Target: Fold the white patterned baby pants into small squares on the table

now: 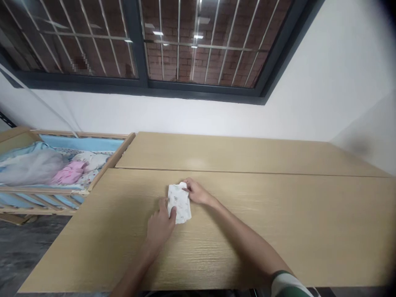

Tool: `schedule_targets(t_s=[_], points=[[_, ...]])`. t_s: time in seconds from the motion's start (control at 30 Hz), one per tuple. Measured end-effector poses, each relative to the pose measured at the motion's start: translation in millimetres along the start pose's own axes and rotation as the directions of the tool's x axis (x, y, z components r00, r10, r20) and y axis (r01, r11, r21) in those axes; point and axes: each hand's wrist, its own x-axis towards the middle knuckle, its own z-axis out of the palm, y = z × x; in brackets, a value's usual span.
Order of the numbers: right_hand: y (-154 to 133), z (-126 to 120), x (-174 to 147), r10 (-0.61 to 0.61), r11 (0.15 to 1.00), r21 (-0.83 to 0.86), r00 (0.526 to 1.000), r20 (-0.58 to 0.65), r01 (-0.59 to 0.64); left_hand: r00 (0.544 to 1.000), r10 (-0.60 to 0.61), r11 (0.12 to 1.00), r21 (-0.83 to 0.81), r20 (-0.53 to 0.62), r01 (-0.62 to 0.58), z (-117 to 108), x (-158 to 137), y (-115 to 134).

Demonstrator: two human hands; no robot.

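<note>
A small white folded cloth with a faint printed pattern lies on the wooden tabletop, its layers showing at the lower right edge. My left hand grips its left side, the thumb on top and the fingers along the edge. At the upper right corner, my right hand pinches the cloth between thumb and fingers. The undersides of the fingertips are hidden.
To the left stands a wooden crib with blue lining, holding a pink cloth and pale bedding. Behind the table are a second wooden panel, a white wall and a barred window.
</note>
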Motion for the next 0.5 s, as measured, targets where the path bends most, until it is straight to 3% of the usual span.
schedule_targets(t_s=[0.1, 0.17, 0.27, 0.37, 0.43, 0.5], points=[[2, -1, -5, -0.006, 0.998, -0.067, 0.999, -0.046, 0.003, 0.999, 0.036, 0.976, 0.213, -0.013, -0.033, -4, -1, 4], [-11, -12, -15, -0.074, 0.983, -0.173, 0.993, -0.087, 0.058, 0.985, 0.141, 0.948, 0.3, -0.103, -0.104, -6, -10, 2], [-44, -27, -32, -0.238, 0.913, -0.331, 0.97, 0.04, 0.238, 0.891, 0.374, 0.888, 0.376, -0.259, -0.264, 1, -34, -5], [-74, -22, -45, -0.39, 0.805, -0.338, 0.864, 0.319, 0.488, 0.801, 0.53, 0.823, 0.394, -0.278, -0.408, 23, -57, -7], [-83, -9, -50, -0.473, 0.732, -0.268, 0.751, 0.461, 0.626, 0.802, 0.546, 0.818, 0.361, -0.243, -0.447, 39, -64, -4], [-83, 7, -53, -0.522, 0.685, -0.197, 0.661, 0.538, 0.701, 0.832, 0.52, 0.838, 0.302, -0.192, -0.454, 52, -65, 0]])
